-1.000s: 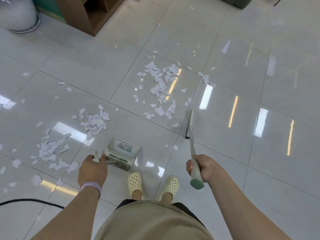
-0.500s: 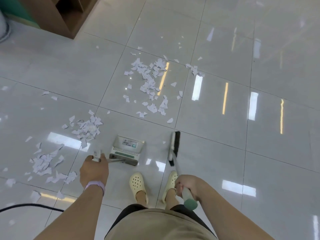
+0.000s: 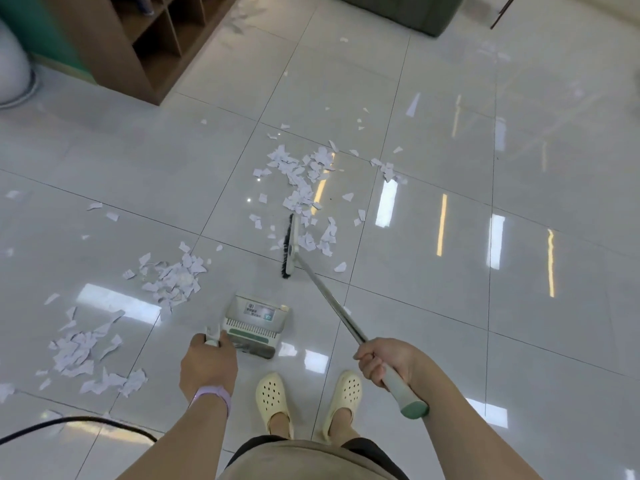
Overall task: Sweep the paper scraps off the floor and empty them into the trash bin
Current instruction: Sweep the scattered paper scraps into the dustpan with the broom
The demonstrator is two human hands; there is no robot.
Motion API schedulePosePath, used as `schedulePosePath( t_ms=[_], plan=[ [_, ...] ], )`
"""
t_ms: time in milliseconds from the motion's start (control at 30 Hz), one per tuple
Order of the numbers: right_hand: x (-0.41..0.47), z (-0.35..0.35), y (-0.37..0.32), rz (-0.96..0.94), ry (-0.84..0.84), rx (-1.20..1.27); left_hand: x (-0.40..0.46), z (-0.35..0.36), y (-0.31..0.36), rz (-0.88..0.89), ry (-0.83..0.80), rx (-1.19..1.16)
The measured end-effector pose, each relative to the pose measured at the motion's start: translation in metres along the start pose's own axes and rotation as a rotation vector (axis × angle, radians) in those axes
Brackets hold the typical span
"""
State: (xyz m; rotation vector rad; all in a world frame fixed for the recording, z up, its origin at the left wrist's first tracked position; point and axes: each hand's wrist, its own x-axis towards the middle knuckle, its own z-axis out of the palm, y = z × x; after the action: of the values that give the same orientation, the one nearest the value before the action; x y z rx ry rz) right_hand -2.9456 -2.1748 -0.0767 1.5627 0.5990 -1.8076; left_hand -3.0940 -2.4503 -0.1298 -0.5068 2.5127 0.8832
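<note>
White paper scraps lie in three patches on the glossy tiled floor: a far pile (image 3: 304,188), a middle pile (image 3: 173,275) and a near-left pile (image 3: 83,351). My right hand (image 3: 384,362) grips the green-tipped handle of a broom (image 3: 332,303). Its black-bristled head (image 3: 290,247) rests on the floor at the near edge of the far pile. My left hand (image 3: 207,362) holds the handle of a grey dustpan (image 3: 256,323), which stands on the floor just in front of my feet. No trash bin is in view.
A wooden shelf unit (image 3: 145,46) stands at the upper left, with a white rounded object (image 3: 14,71) beside it. A dark green piece of furniture (image 3: 398,8) is at the top. A black cable (image 3: 79,424) crosses the floor at lower left. Bare tiles stretch to the right.
The broom head has gone from beside my feet forward to the near edge of the far pile. The dustpan and my left hand stay in place.
</note>
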Motion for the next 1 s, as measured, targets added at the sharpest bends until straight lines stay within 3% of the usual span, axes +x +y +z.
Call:
schedulePosePath(
  t_ms=[200,433,633,833,900,1000],
  plan=[
    [-0.014,-0.045,0.055,-0.035,0.116,0.266,-0.001,0.008,0.008,-0.011,-0.011,0.006],
    [0.010,-0.059,0.104,-0.011,0.193,0.396,-0.003,0.012,0.002,0.000,0.002,0.031],
    [0.041,-0.041,0.103,0.074,-0.018,0.504,-0.003,0.009,0.001,0.005,0.024,0.041],
    [0.048,-0.049,0.097,0.000,-0.331,0.663,-0.001,0.011,-0.002,0.015,0.038,0.078],
    [0.037,-0.060,0.107,-0.036,-0.316,0.637,-0.001,0.009,-0.003,0.019,0.024,0.078],
    [0.018,-0.077,0.121,-0.091,-0.161,0.570,-0.003,0.008,-0.001,0.011,0.022,0.067]
  ],
)
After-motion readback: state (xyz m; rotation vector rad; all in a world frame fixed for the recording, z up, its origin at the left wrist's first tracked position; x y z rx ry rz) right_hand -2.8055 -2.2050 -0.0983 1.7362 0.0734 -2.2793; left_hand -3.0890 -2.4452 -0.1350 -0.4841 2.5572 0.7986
